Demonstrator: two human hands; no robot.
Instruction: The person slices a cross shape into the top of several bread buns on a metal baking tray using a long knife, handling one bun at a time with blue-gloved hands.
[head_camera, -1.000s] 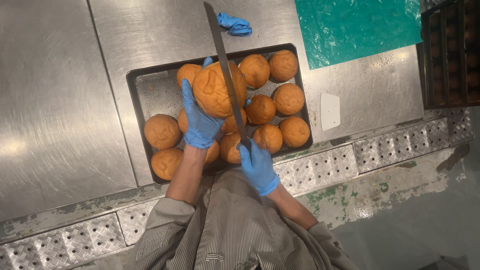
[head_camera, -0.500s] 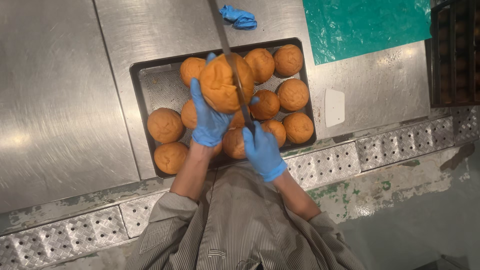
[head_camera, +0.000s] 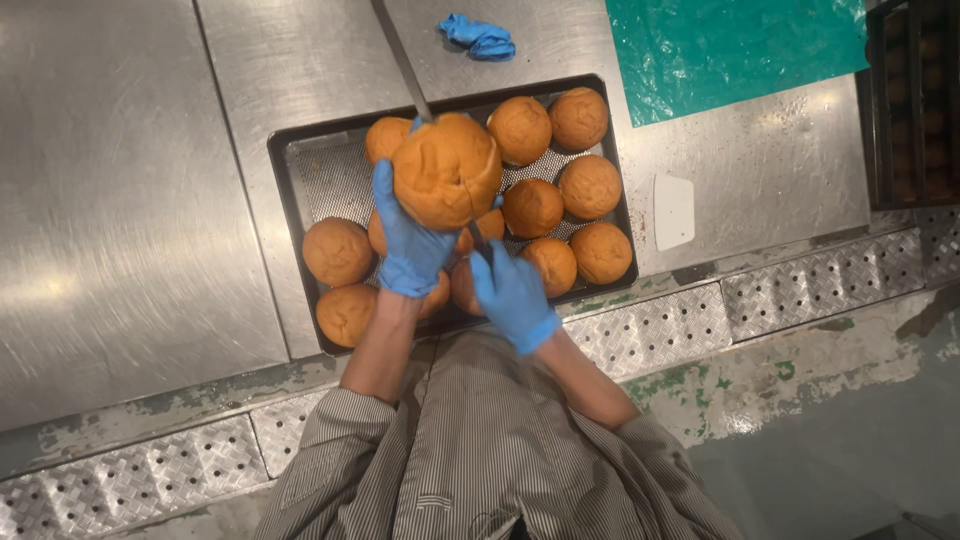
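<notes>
— What's the left hand (head_camera: 408, 240) holding?
— A big round bun (head_camera: 447, 170), lifted over the dark tray (head_camera: 300, 160) of buns.
— And the right hand (head_camera: 512, 292)?
— Its grip is closed on a long knife (head_camera: 400, 62) whose blade runs into the bun, above the steel desk (head_camera: 120, 200)

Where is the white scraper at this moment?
In the head view, the white scraper lies flat on the steel table, right of the bun tray and below the green sheet. Neither hand touches it.

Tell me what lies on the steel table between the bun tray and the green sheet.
In the head view, only bare steel table separates the tray from the green sheet.
</notes>
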